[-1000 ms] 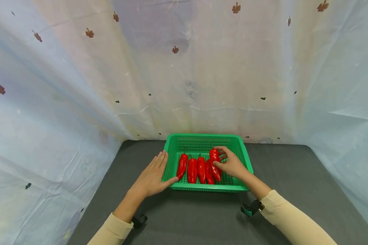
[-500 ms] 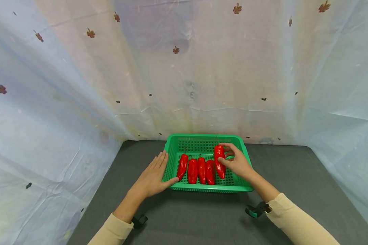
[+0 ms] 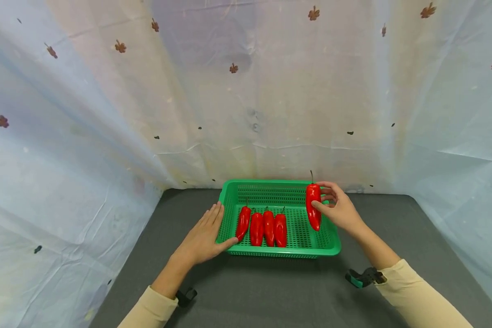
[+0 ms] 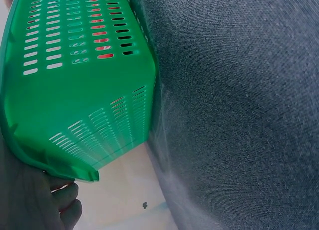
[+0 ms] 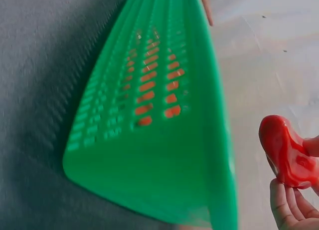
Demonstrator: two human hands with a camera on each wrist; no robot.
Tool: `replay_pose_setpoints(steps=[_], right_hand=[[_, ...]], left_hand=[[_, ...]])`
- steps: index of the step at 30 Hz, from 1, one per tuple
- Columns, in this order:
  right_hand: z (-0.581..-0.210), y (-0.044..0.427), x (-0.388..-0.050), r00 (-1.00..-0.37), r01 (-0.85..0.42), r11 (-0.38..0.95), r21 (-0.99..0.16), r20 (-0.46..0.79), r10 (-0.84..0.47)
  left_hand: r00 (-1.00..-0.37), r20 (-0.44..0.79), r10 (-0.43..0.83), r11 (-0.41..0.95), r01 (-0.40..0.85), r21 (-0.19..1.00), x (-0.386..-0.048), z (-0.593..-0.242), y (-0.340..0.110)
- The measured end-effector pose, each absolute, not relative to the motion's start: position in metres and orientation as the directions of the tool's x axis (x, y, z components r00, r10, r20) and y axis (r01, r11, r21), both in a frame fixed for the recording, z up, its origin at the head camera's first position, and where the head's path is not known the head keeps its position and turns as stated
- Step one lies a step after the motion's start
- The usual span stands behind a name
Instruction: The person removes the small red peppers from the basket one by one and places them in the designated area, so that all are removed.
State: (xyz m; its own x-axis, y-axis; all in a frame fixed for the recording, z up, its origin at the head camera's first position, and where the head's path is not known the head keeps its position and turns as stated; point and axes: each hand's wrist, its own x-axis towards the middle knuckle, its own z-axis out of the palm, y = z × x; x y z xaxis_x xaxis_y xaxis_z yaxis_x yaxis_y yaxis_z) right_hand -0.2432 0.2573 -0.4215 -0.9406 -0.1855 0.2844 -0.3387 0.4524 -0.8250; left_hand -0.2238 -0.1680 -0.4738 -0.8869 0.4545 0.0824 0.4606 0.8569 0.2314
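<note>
Right hand (image 3: pixel 341 208) pinched a pepper (image 3: pixel 312 205) above the basket (image 3: pixel 276 251).
Left of that hand, four other peppers (image 3: pixel 257 229) lay inside; beyond them, the left hand (image 3: pixel 205 234), fingers straight, touched the basket.

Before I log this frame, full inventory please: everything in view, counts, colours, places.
Matte flat table: 1, dark grey, foreground.
Wrinkled backdrop sheet: count unclear, pale, brown leaf marks, behind table.
Rectangular perforated plastic basket: 1, green, on table.
Glossy elongated peppers: 4, red, inside basket.
Glossy elongated held pepper: 1, red, raised at basket's right end.
Strapped wrist devices: 2, black (right partly green), one per wrist.
Cuffed sleeves: 2, cream, on both forearms.
Left hand: 1, bare, against basket's left end.
Right hand: 1, bare, pinching held pepper.
</note>
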Motion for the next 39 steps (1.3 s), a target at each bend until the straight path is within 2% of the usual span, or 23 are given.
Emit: replay_pose_setpoints(steps=[13, 24, 39], right_hand=[[-0.422, 0.291, -0.239, -0.947, -0.316, 0.501, -0.806, 0.297, -0.120], [-0.436, 0.323, -0.250, -0.953, -0.282, 0.584, -0.761, 0.294, -0.076], [-0.467, 0.352, -0.258, -0.983, -0.173, 0.666, -0.726, 0.174, -0.065]], left_hand=[[-0.889, 0.080, 0.451, 0.857, 0.456, 0.238, -0.225, -0.478, -0.168], [-0.886, 0.068, 0.459, 0.858, 0.462, 0.225, -0.227, -0.476, -0.169], [-0.893, 0.071, 0.444, 0.865, 0.448, 0.224, -0.226, -0.476, -0.168]])
